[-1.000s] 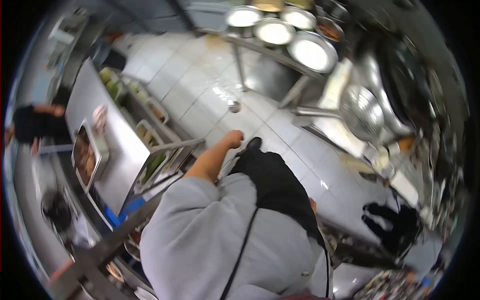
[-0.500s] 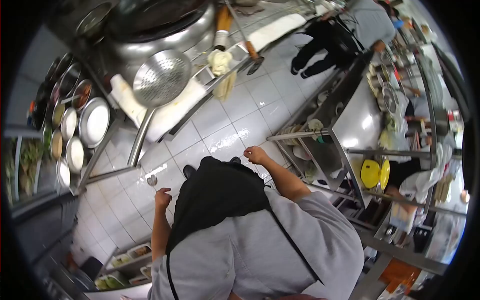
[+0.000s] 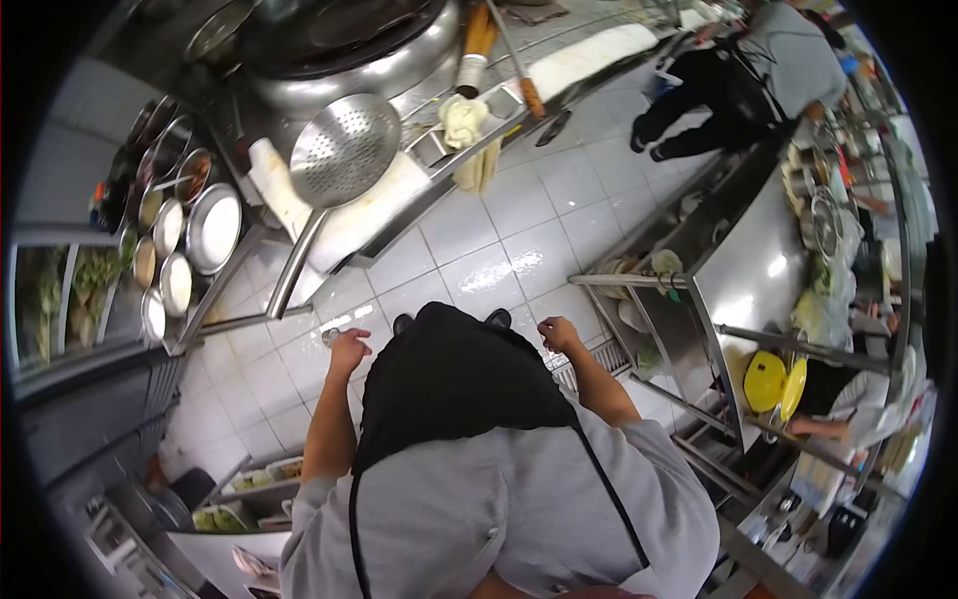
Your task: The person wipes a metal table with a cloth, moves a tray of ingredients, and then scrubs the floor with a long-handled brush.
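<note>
My left hand (image 3: 349, 351) hangs over the tiled floor beside my black apron (image 3: 454, 384), its fingers loosely apart and nothing seen in them. On the other side of the apron, my right hand (image 3: 559, 334) is curled closed, and I see no object in it. A large perforated strainer (image 3: 346, 150) rests on a folded white cloth (image 3: 384, 205) at the stove edge. Its metal handle points down toward my left hand, apart from it. A small round floor drain (image 3: 330, 337) shows just past that hand.
A big wok (image 3: 339, 40) sits on the stove. Bowls of white contents (image 3: 213, 230) crowd the left shelf. At right stands a steel counter (image 3: 743, 270) with yellow items (image 3: 765, 381). Another person (image 3: 738, 90) stands at the upper right; someone's arm shows beyond the counter.
The view has shifted, so the stove and counters sit further right. My left hand has swung forward, and my right hand has drawn back toward my body.
</note>
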`<state>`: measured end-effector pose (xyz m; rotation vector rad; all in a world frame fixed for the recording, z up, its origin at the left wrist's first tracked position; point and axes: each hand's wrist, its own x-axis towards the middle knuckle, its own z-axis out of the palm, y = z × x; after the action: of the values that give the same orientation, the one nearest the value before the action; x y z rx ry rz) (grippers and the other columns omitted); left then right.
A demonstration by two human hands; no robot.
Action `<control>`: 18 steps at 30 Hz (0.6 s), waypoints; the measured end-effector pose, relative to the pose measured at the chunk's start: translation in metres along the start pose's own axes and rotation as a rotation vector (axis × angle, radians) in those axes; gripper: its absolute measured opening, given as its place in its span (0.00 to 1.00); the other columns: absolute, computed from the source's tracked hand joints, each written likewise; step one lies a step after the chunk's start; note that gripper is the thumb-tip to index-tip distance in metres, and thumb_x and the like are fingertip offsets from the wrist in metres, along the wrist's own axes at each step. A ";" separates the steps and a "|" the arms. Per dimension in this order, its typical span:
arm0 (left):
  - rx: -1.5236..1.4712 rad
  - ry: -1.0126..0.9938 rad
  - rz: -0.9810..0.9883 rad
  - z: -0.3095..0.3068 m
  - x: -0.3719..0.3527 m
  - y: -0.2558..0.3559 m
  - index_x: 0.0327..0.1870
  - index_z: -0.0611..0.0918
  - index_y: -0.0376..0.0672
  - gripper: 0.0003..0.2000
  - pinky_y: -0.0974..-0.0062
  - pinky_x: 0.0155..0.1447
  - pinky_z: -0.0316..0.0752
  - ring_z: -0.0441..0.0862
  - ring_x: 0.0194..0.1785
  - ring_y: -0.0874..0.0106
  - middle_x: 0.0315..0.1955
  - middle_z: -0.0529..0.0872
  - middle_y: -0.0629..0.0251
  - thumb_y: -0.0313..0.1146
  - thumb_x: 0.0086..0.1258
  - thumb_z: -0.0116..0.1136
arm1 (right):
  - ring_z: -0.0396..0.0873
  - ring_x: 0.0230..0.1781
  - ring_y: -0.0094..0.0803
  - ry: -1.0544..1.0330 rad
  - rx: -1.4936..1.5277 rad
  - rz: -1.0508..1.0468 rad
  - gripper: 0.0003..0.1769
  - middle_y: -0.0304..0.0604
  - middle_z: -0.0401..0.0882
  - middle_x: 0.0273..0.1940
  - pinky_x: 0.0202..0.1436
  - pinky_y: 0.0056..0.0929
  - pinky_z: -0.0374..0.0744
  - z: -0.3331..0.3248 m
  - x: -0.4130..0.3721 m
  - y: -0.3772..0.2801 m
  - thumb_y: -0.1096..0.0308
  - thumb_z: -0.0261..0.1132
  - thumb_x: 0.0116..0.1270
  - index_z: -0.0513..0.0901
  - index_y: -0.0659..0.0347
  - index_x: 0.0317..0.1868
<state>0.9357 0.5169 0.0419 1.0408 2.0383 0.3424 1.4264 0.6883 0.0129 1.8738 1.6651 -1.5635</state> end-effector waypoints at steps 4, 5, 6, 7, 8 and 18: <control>-0.223 -0.026 0.020 -0.001 -0.006 0.003 0.36 0.86 0.38 0.14 0.68 0.37 0.78 0.84 0.24 0.66 0.17 0.83 0.55 0.27 0.54 0.47 | 0.77 0.12 0.32 -0.021 -0.034 0.039 0.16 0.47 0.80 0.18 0.16 0.32 0.76 -0.002 0.005 0.005 0.60 0.57 0.66 0.84 0.66 0.37; -0.226 -0.039 0.027 -0.002 -0.007 0.001 0.34 0.86 0.37 0.14 0.69 0.35 0.78 0.83 0.22 0.67 0.16 0.82 0.55 0.28 0.54 0.46 | 0.76 0.12 0.32 -0.024 -0.043 0.050 0.16 0.47 0.79 0.18 0.16 0.32 0.76 -0.001 0.006 0.005 0.60 0.57 0.65 0.84 0.66 0.35; -0.187 -0.044 0.085 0.000 -0.006 -0.007 0.32 0.86 0.37 0.14 0.69 0.33 0.78 0.82 0.21 0.68 0.16 0.82 0.56 0.28 0.55 0.45 | 0.76 0.12 0.33 -0.026 -0.053 0.062 0.17 0.47 0.79 0.18 0.15 0.32 0.76 -0.001 0.005 0.004 0.60 0.56 0.65 0.84 0.66 0.34; -0.146 -0.050 0.144 0.004 -0.003 -0.018 0.31 0.86 0.37 0.14 0.70 0.32 0.77 0.82 0.20 0.68 0.15 0.82 0.56 0.28 0.55 0.45 | 0.75 0.11 0.33 -0.042 -0.050 0.032 0.17 0.47 0.78 0.18 0.15 0.32 0.76 0.001 0.009 0.009 0.60 0.56 0.65 0.84 0.66 0.33; -0.104 -0.057 0.205 0.003 -0.002 -0.026 0.29 0.86 0.37 0.14 0.70 0.31 0.77 0.81 0.19 0.68 0.15 0.81 0.57 0.29 0.56 0.45 | 0.75 0.11 0.34 -0.055 -0.047 0.003 0.18 0.47 0.77 0.17 0.15 0.33 0.76 0.007 0.014 0.015 0.59 0.56 0.65 0.83 0.67 0.33; -0.315 -0.047 -0.122 -0.034 -0.020 -0.085 0.26 0.86 0.39 0.11 0.71 0.30 0.76 0.81 0.18 0.69 0.14 0.81 0.59 0.32 0.57 0.51 | 0.68 0.08 0.30 -0.096 0.115 -0.134 0.40 0.42 0.69 0.10 0.14 0.31 0.66 0.062 -0.011 -0.124 0.37 0.54 0.69 0.73 0.64 0.12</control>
<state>0.8694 0.4521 0.0281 0.7217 1.9192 0.5494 1.2935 0.6814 0.0534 1.7405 1.7254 -1.8077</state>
